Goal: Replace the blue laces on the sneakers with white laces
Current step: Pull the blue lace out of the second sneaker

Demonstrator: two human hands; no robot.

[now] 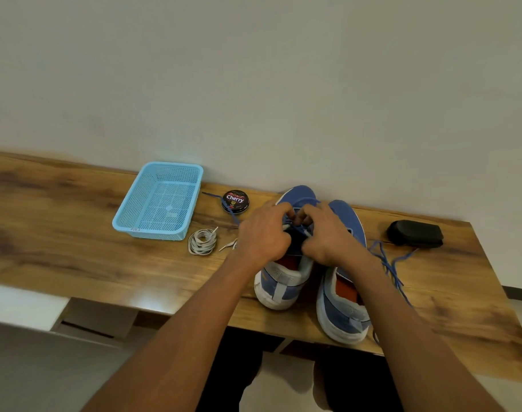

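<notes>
Two bare forearms reach out from the bottom of the view to a pair of blue-and-grey fabric sneakers with white rubber soles, standing heels toward the person on a wooden table [75, 221]. Both hands work on the left sneaker [279, 281]. The left hand [261, 233] and the right hand [328, 233] meet over its eyelets, fingers curled inward around the blue lace [298, 230] threaded there; the fingertips hide the exact pinch, but both appear to grip that lace.

Just right of the right hand stands the right sneaker [343, 307], with its loose blue lace [392, 266] trailing over the table beyond the wrist. Another blue lace end [221, 203] runs away to the left, past the left hand.

A coiled white flat lace [202, 241] lies just left of the left hand, with what looks like a second white lace's tips [228, 244] poking out between coil and hand.

As a judgement, the laces are light, limp and flat-woven, so they will drag through eyelets and are best pulled near each crossing or led by their stiff tips. The sneaker is soft-sided yet holds its shape.

Further left of the left hand sit a round black polish tin [235, 201] and a pale blue perforated plastic basket [126, 224]. A black oblong case [414, 233] lies well right of the right hand.
</notes>
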